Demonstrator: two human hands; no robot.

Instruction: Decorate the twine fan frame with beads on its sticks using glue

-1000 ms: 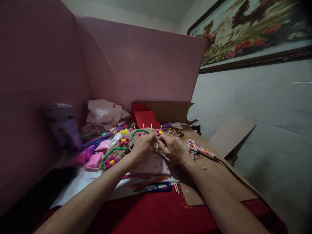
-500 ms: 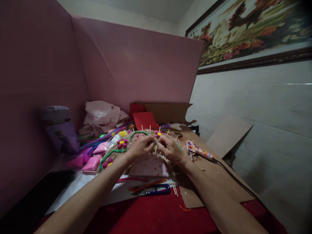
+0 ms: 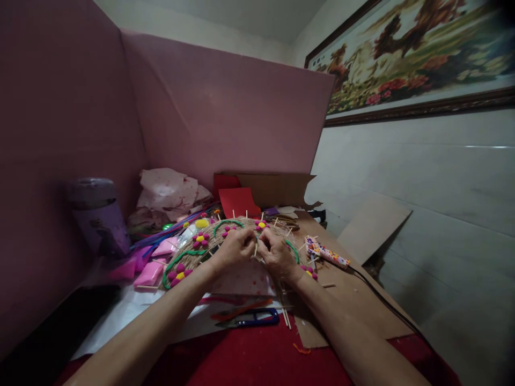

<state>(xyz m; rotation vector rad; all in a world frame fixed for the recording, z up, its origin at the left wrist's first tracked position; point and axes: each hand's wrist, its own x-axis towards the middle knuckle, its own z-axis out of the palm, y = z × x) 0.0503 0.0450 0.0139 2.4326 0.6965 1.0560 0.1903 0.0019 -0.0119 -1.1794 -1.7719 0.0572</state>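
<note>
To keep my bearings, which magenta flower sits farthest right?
The flower just right of the right hand, partly hidden by its wrist. It alone shows on that side; the other visible magenta flowers sit beyond that hand or to its left.

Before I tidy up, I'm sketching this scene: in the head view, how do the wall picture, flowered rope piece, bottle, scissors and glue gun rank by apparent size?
1. Wall picture, cut off at the edge
2. Rope piece, partly hidden
3. Bottle
4. Scissors and glue gun: too alike to rank; scissors look nearer.
</note>
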